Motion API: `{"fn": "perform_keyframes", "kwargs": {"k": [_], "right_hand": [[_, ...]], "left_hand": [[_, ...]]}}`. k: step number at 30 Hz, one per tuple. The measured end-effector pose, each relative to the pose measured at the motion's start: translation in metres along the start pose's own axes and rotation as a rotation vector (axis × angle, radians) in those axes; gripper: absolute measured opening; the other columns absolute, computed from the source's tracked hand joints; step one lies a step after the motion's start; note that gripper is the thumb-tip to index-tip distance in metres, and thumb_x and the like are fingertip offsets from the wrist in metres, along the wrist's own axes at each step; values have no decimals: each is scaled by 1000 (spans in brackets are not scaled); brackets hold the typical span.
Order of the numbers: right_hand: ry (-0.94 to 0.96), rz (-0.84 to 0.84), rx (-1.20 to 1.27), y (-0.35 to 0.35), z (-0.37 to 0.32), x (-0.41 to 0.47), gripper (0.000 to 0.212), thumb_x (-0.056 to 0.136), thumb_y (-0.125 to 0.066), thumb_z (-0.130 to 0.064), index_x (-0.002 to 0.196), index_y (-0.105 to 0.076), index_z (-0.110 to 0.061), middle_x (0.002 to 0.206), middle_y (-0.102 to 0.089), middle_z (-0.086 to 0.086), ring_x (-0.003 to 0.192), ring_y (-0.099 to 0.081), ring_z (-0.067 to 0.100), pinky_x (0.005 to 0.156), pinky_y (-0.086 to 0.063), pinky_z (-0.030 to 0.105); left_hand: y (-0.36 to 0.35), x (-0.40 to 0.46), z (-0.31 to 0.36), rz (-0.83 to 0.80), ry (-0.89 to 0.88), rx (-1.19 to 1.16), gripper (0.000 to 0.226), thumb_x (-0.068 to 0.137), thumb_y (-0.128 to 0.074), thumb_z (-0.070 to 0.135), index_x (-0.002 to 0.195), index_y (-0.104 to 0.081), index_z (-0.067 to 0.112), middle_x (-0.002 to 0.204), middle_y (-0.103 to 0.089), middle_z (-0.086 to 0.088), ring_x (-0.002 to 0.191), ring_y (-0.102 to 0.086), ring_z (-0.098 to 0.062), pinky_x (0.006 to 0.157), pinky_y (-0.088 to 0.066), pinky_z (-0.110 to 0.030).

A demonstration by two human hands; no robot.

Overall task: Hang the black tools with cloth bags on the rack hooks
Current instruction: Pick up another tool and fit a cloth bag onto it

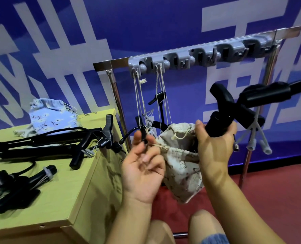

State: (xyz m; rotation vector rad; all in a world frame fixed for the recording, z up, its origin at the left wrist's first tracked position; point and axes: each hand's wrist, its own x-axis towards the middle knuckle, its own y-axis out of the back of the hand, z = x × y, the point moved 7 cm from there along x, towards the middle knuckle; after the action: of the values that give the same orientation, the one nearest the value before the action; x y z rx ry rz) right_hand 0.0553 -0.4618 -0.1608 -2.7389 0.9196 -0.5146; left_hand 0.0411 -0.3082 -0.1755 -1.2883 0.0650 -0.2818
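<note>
My right hand (214, 145) grips the black tool (234, 106) by its handle, held up in front of the rack. A beige cloth bag (181, 166) hangs from the tool between my hands. My left hand (142, 166) pinches the bag's drawstring (159, 146) between thumb and fingers. The grey hook rail (195, 53) runs along the chrome rack's top bar. Two black tools (159, 103) hang by strings from the rail's leftmost hooks, partly hidden behind my hands and the bag.
A yellow-green table (63, 187) at left holds several black tools (40, 147) and a blue cloth bag (53, 118). The rack's chrome posts (118, 106) stand on red floor before a blue wall. My knees show at the bottom edge.
</note>
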Motion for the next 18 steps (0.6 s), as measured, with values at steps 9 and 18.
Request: {"fn": "perform_keyframes", "kwargs": {"k": [9, 18], "right_hand": [[-33, -125, 89, -9, -6, -3, 34, 88, -59, -6, 70, -40, -27, 52, -50, -17, 51, -51, -20, 51, -36, -4], [19, -651, -20, -14, 19, 0, 48, 63, -81, -22, 99, -50, -28, 87, -71, -16, 85, -63, -5, 75, -47, 14]], "left_hand": [[9, 12, -11, 294, -70, 1126, 13, 89, -59, 22, 84, -64, 11, 75, -61, 1, 73, -58, -11, 79, -49, -26], [-18, 34, 14, 276, -230, 991, 22, 92, -53, 6, 73, -64, 10, 57, -59, 3, 49, -51, -4, 52, -46, -15]]}}
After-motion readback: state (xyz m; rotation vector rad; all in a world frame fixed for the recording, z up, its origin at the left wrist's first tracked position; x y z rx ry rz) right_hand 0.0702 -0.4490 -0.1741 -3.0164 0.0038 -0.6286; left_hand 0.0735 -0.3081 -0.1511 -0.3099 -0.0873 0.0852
